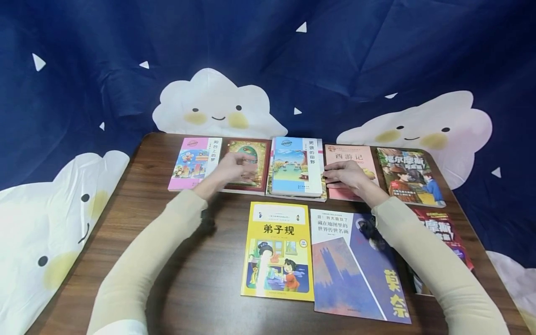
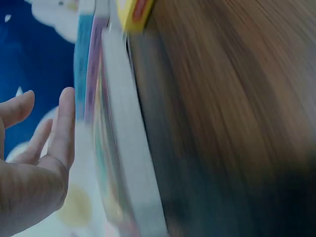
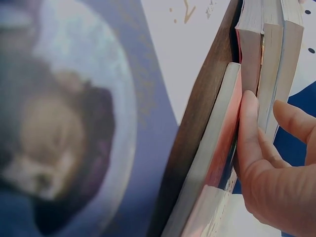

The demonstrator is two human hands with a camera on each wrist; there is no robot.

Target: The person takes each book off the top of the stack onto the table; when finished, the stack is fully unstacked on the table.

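Note:
My left hand [image 1: 232, 170] is above a brown-bordered book with a green picture [image 1: 263, 160], its fingers loosely extended and nothing in them. Left of it lies a pink and blue book [image 1: 190, 163]. In the middle of the back row, a blue book [image 1: 290, 170] tops a stack of several books. My right hand [image 1: 348, 176] is over the pink book [image 1: 351, 153], fingertips at the stack's right side; the right wrist view shows fingers [image 3: 251, 128] close beside the page edges [image 3: 271, 64]. Whether they touch is hard to tell. The left wrist view shows the left hand [image 2: 42, 168] holding nothing.
Nearer on the wooden table [image 1: 201, 284] lie a yellow book [image 1: 278, 270] and a purple and white book [image 1: 347, 279]. A book with cartoon figures [image 1: 412, 179] ends the back row at right. A red book [image 1: 444, 232] is partly hidden by the right sleeve [image 1: 423, 251].

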